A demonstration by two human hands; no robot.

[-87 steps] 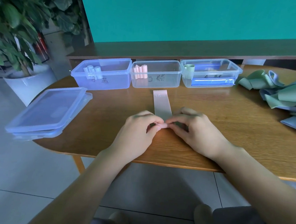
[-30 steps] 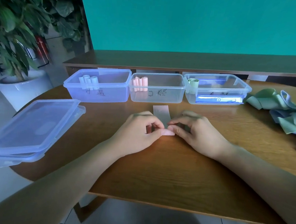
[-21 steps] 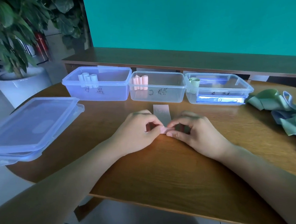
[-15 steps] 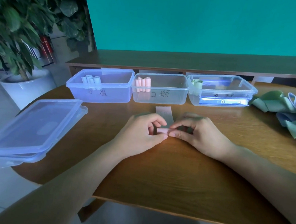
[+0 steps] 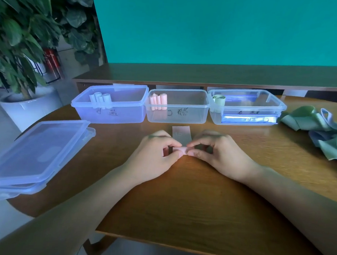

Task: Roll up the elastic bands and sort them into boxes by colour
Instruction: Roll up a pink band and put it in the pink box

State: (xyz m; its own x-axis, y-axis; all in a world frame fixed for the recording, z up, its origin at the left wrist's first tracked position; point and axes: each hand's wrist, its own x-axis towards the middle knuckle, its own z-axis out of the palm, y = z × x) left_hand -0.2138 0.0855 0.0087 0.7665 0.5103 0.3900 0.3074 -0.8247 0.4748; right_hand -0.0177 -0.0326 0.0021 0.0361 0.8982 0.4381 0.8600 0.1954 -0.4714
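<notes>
Fingers and thumbs of the left hand (image 5: 154, 156) and right hand (image 5: 219, 154) pinch the ends of the band (image 5: 181, 135) roll at mid-table — its flat tail points toward the far boxes. Thin, soft, springy — likely to unwind unless gripped across the roll's ends.

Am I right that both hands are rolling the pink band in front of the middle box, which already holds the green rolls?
Not quite: the head view shows pink rolls in the middle box. Both the left hand and right hand do pinch the pink band.
</notes>
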